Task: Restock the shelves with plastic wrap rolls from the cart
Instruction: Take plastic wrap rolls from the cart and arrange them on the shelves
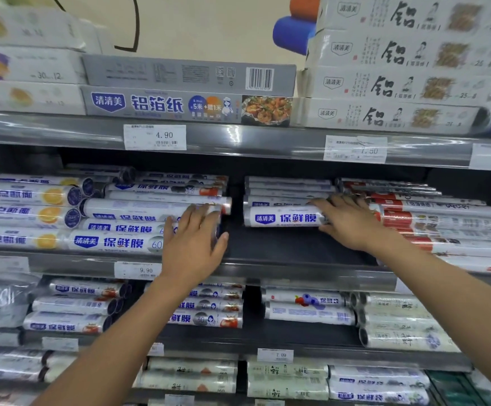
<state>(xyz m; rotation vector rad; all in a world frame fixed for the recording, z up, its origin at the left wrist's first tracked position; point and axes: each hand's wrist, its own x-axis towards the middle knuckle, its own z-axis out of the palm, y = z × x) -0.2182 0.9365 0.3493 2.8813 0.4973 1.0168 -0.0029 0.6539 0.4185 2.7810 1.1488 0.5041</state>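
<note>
Mid shelf, 9 o'clock: left stack of plastic wrap rolls, blue print, piled several high. My left hand lies flat across the stack's right ends, fingers near straight and close together, thumb out toward 3 o'clock. It presses and grips nothing.

Centre: bare strip of shelf between the two piles, still to fill.

At 3 o'clock of that gap is the front roll, same blue label, more rolls piled behind it. My right hand covers its right end, fingers splayed and straight, index over the top, thumb low in front. It touches and does not clamp. Just beyond, at 3 o'clock, red-labelled rolls.

Cart not in view.

Risks, my guess: round rolls stacked loose, so lifting the left hand may let the top ones roll into the gap or over the shelf lip. Shoving the front roll sideways could skew the pile behind or nudge the red ones out of line.
</note>
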